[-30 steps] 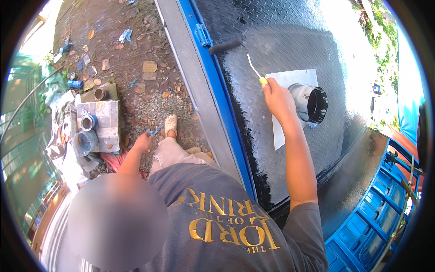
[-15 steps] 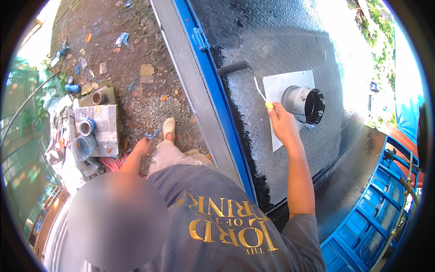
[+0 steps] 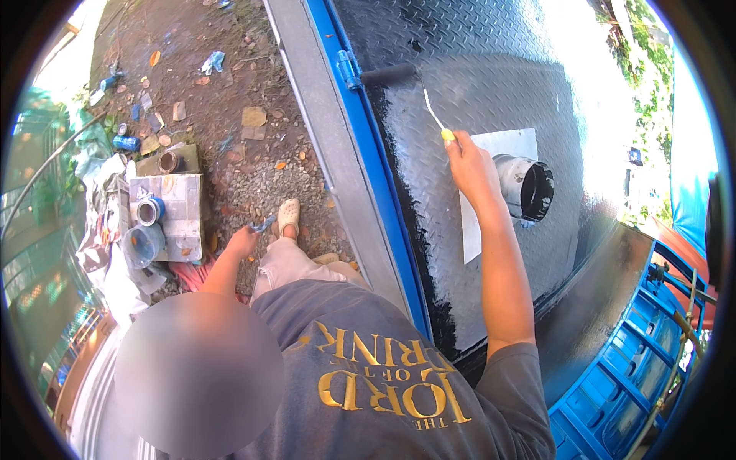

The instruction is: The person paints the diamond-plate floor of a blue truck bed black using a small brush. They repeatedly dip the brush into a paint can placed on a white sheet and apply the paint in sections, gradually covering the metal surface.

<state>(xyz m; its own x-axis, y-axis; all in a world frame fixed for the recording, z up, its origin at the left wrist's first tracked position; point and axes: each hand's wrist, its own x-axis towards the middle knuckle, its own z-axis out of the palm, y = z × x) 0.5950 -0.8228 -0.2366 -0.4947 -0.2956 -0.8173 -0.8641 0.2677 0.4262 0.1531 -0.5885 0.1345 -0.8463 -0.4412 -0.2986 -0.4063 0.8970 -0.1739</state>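
Observation:
My right hand [image 3: 474, 170] grips the yellow handle of a paint roller [image 3: 431, 107]. Its dark sleeve rests on a diamond-plate metal panel [image 3: 491, 92], close to the blue edge strip. Part of the panel is wet black, part dull grey. Just beyond my right wrist, an open can-like cylinder [image 3: 527, 189], black inside and smeared outside, stands against a white sheet [image 3: 469, 230] on the panel. Lower left, my left hand [image 3: 242, 242] is closed, with a crumpled-looking blue thing [image 3: 264, 224] at its fingers; I cannot make out what it is.
A blue hinge [image 3: 349, 69] sits on the blue edge strip [image 3: 383, 176]. At left, a paper-covered board [image 3: 180, 199] bears a blue-rimmed can [image 3: 150, 210] and a clear plastic tub [image 3: 142, 245]. Litter dots the dirt ground [image 3: 230, 84]. A blue ribbed metal frame [image 3: 613, 368] stands lower right.
My right hand has moved the roller up the panel, away from my body, and slightly left along the blue edge. My left hand stays about where it was.

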